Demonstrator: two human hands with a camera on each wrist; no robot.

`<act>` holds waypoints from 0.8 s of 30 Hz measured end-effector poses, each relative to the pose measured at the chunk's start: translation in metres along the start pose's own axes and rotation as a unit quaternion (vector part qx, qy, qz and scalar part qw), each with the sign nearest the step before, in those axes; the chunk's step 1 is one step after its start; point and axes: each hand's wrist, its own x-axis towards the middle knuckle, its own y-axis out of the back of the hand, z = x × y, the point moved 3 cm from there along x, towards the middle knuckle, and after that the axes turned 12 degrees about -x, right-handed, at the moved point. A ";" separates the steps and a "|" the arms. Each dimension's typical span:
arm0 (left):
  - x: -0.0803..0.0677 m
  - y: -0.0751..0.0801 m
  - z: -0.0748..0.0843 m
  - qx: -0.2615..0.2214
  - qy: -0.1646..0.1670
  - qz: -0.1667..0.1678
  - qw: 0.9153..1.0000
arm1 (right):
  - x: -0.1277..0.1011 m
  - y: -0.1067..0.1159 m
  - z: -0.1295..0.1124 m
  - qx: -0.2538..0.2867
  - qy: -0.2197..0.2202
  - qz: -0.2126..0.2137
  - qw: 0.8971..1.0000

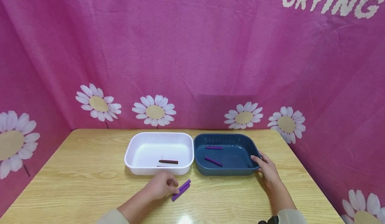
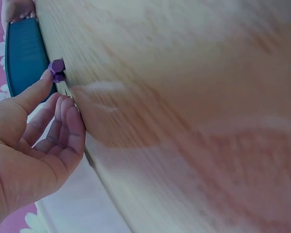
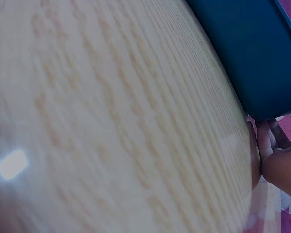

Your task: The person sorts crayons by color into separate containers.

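Note:
Two purple crayons (image 1: 181, 190) lie side by side on the table in front of the white tray (image 1: 128, 157). My left hand (image 1: 163, 185) is at their near end. In the left wrist view its thumb touches the purple crayons (image 2: 57, 70), while the other fingers are loosely bent, apart from the thumb. My right hand (image 1: 268, 170) grips the right front corner of the dark blue tray (image 1: 225, 172), thumb over the rim and fingers outside. Inside that tray lie a purple crayon (image 1: 214, 147) and a second purple crayon (image 1: 213, 161). The white tray holds a brown crayon (image 1: 168, 161).
Both trays stand side by side towards the back of the wooden table (image 1: 90, 170). A thin dark sliver shows behind the white tray's front rim, mostly hidden. A pink cloth (image 1: 186, 50) with printed daisies hangs behind the table and along its sides.

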 end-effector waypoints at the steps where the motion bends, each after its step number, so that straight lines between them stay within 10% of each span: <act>1: 0.000 0.001 -0.001 0.004 -0.003 0.002 1.000 | 0.000 0.000 0.000 -0.001 -0.002 0.000 1.000; 24: 0.003 -0.012 0.010 0.112 -0.058 -0.018 0.992 | 0.000 0.001 -0.001 -0.003 -0.004 -0.007 1.000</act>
